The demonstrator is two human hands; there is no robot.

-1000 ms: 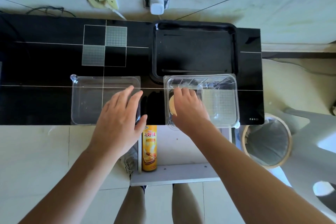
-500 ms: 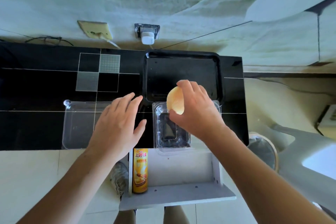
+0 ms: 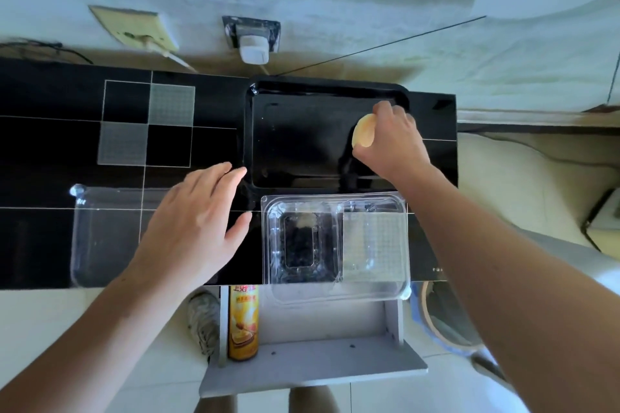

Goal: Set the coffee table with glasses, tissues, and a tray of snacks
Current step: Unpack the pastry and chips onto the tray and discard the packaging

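A long black table runs from left to right, with a pale wall behind it. On the far right part of the table sits a big black tray. Just near of the tray is a clear plastic box, and it sticks out a bit over the near edge of the table. A clear lid lies on the left, near side of the table.

Below the table edge is a small grey shelf with a yellow snack can standing on it.

The left hand is flat, with its fingers straight and spread, over the right end of the lid. It holds nothing.

The right hand is over the right side of the tray. Its fingers pinch a round yellow snack.
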